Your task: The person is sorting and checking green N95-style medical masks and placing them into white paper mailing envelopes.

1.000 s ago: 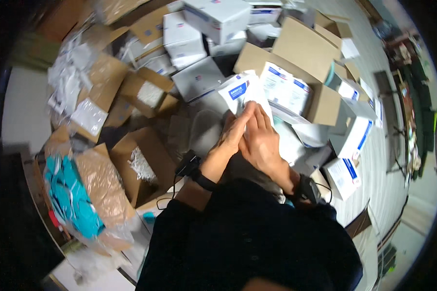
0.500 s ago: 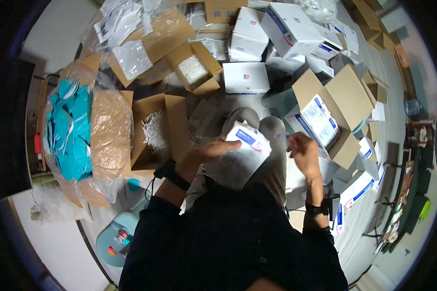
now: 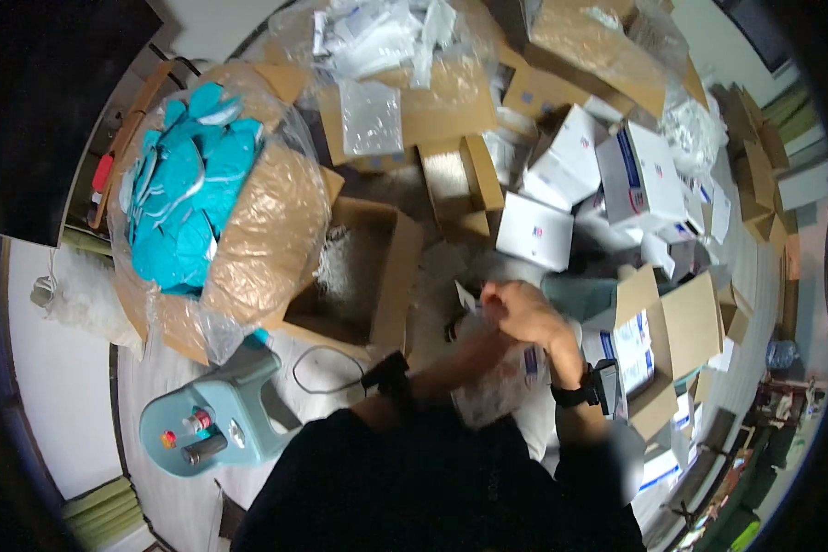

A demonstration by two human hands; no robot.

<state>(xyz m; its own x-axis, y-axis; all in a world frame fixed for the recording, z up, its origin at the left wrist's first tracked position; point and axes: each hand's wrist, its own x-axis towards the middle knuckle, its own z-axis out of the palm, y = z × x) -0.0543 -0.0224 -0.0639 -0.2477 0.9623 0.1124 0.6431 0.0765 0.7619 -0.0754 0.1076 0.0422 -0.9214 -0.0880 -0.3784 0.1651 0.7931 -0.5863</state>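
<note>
A white packet [image 3: 499, 394] with a blue printed patch is in my lap, smeared by motion. My left hand [image 3: 481, 348] is closed on it, its fingers partly hidden behind my right hand. Above it, my right hand [image 3: 526, 315] reaches across to the packet's upper end with its fingers curled together. Whatever those fingers pinch is too blurred to make out. Both my wrists wear black straps with small devices.
To the left, a plastic-lined carton [image 3: 265, 225] holds many teal masks. An open box [image 3: 351, 276] with white shredded filler stands in front of me. White boxes [image 3: 535, 232] lie beyond. An open carton [image 3: 685, 322] with white packets is at right, a blue-green stool [image 3: 267, 419] at lower left.
My view has swung left, showing more of the stool. My right hand has moved in from the right to the packet, over my left hand.
</note>
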